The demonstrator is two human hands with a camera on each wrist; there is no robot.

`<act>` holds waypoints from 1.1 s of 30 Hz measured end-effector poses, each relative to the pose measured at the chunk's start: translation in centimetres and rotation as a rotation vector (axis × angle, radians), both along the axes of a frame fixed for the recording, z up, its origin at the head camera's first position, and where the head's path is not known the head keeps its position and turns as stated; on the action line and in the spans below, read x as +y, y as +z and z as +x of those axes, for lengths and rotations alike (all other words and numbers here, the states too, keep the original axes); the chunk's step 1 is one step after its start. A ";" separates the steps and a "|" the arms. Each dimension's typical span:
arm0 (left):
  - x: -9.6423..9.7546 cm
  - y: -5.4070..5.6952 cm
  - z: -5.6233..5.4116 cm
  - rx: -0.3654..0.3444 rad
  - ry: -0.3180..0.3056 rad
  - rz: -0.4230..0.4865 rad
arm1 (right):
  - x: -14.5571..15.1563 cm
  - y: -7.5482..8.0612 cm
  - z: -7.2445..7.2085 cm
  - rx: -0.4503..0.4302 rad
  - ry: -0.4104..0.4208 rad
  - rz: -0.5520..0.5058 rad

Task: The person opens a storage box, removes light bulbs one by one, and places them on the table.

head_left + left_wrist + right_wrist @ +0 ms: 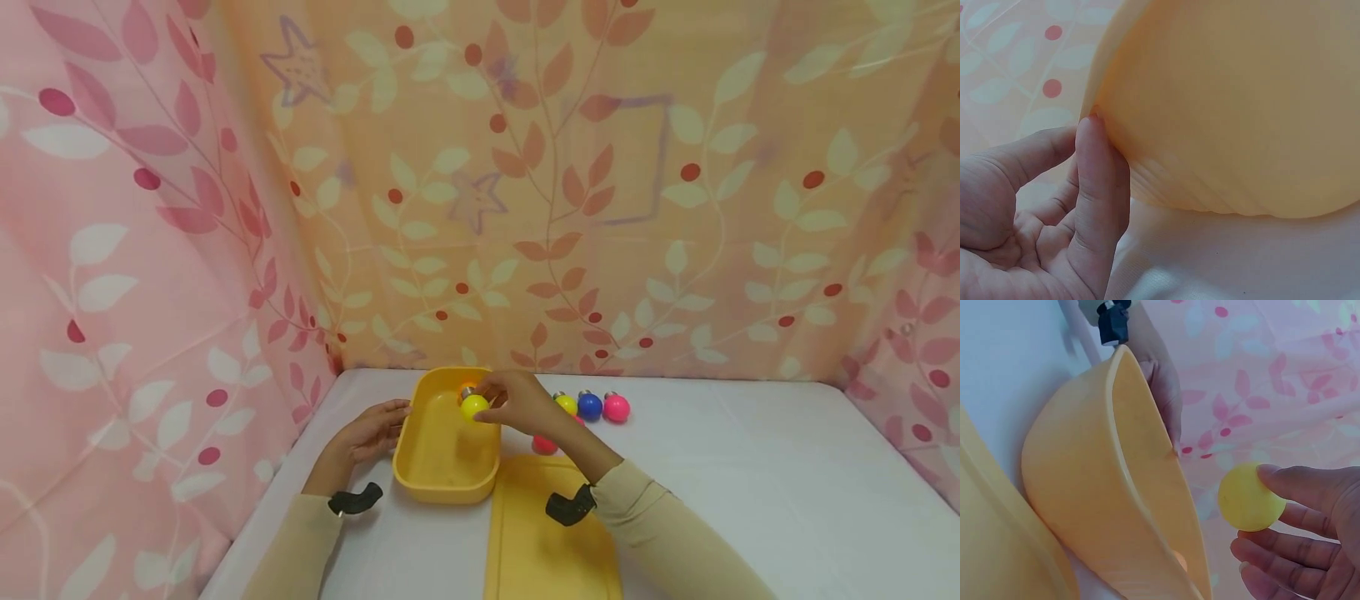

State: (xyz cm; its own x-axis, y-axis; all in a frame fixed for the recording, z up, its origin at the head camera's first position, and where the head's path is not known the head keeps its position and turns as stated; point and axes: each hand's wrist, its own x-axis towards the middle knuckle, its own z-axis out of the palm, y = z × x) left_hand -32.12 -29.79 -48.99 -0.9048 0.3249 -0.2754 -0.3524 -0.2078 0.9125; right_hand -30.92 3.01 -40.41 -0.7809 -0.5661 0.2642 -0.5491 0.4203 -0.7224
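Note:
A yellow toy light bulb (pixel 474 408) with a silver screw base is pinched between the thumb and fingers of my right hand (pixel 517 404). It hangs above a yellow plastic box (pixel 446 496), with its round end (pixel 1247 499) facing the right wrist camera. My left hand (pixel 378 429) touches the outside of the box's left wall, its fingertips (pixel 1094 137) near the rim. Inside the box, at the far end, an orange round thing (pixel 1180 560) shows only in part.
Right of the box lie a blue bulb (pixel 590 407), a pink bulb (pixel 617 408), another yellow bulb (pixel 566 405) and pink ones (pixel 545 443) partly behind my right arm. A flat yellow lid (pixel 525 550) lies at the front on the white table (pixel 750 483). Patterned curtains (pixel 555 208) enclose the table.

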 end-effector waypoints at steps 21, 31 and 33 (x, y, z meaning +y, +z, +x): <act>0.1 0.7 0.5 -0.005 -0.053 0.029 | 6.2 -0.7 3.1 -0.066 -0.108 -0.042; 0.0 -0.1 0.2 0.004 -0.024 -0.013 | 8.7 -1.0 4.1 -0.053 -0.125 -0.064; 0.0 -0.1 0.1 0.003 -0.013 -0.018 | 9.3 -1.1 4.2 -0.051 -0.133 -0.059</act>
State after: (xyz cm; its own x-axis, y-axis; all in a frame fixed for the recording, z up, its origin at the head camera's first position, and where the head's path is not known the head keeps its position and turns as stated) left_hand -31.99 -29.77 -49.09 -0.9012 0.3321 -0.2785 -0.3523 -0.1870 0.9170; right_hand -26.68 12.28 -41.51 -0.8612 -0.4415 0.2519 -0.4533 0.4428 -0.7736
